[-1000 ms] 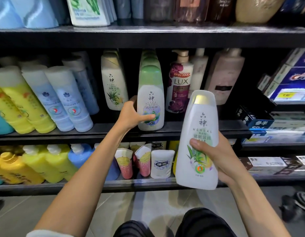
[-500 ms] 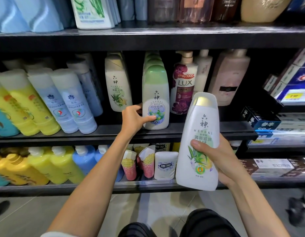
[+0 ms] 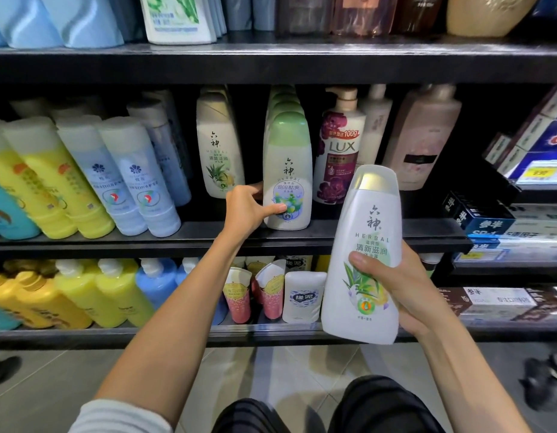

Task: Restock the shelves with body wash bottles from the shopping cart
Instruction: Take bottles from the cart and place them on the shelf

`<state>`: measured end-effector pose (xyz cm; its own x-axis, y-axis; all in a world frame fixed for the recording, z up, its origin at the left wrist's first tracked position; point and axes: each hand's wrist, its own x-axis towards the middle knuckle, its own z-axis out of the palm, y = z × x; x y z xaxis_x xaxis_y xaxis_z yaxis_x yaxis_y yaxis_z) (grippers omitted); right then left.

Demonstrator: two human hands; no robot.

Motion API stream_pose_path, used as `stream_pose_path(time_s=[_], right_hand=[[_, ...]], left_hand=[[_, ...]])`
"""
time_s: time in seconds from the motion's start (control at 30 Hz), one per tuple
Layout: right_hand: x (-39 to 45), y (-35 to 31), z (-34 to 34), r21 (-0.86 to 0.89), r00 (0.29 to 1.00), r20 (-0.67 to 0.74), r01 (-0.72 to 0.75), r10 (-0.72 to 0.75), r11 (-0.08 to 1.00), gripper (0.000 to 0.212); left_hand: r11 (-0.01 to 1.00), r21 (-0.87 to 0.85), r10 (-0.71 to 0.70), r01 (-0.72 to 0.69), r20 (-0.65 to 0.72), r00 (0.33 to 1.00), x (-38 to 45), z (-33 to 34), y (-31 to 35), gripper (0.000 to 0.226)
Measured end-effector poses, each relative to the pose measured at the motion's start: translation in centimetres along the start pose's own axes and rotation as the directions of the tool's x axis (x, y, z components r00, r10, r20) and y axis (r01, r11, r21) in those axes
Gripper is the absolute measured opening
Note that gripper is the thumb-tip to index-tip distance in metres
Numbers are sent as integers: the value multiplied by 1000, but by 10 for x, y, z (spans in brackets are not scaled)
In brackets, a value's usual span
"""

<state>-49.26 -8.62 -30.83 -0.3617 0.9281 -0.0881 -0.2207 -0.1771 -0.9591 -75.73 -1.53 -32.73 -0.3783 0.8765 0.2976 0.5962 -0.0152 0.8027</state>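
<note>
Two hands work at the shelves. Nearest, the right hand (image 3: 405, 295) grips a white herbal body wash bottle (image 3: 363, 254), fingers curled behind it and thumb across its label, holding it upright in front of the lower shelf (image 3: 83, 334). Farther in, the left hand (image 3: 246, 210) holds the green-capped bottle (image 3: 288, 173) standing at the front edge of the middle shelf (image 3: 177, 237), thumb on its label, fingers round its left side. Behind it stands a row of like bottles; a purple LUX pump bottle (image 3: 339, 148) stands just to its right.

Black shelving (image 3: 302, 62) (three tiers), grey tiled floor (image 3: 286, 370)
</note>
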Motion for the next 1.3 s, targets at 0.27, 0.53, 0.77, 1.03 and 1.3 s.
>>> stream_pose_path(time_s=[0.27,0.53,0.77,1.03,1.3], right_hand=[[3,-1,12,4,1000,3,-10,10,1000,52],[22,1,47,-90,995,93,40,-32,995,63],[50,-1,101,-219,975,177,175,-137,960,64],[90,2,159,-347,874,193,486,-446,802,62],[156,48,197,-365,912,132,409,-388,836,47]], left_hand=[[997,43,65,-61,-95,993,-19,-12,-8,49],[506,702,591,-501,141,794,-68,-95,-115,43],[223,711,623,-667,422,659,-50,-115,-134,31],[128,686,626,-716,504,595,-48,-120,-136,27],[150,691,687,-707,441,577,-48,-117,-133,30]])
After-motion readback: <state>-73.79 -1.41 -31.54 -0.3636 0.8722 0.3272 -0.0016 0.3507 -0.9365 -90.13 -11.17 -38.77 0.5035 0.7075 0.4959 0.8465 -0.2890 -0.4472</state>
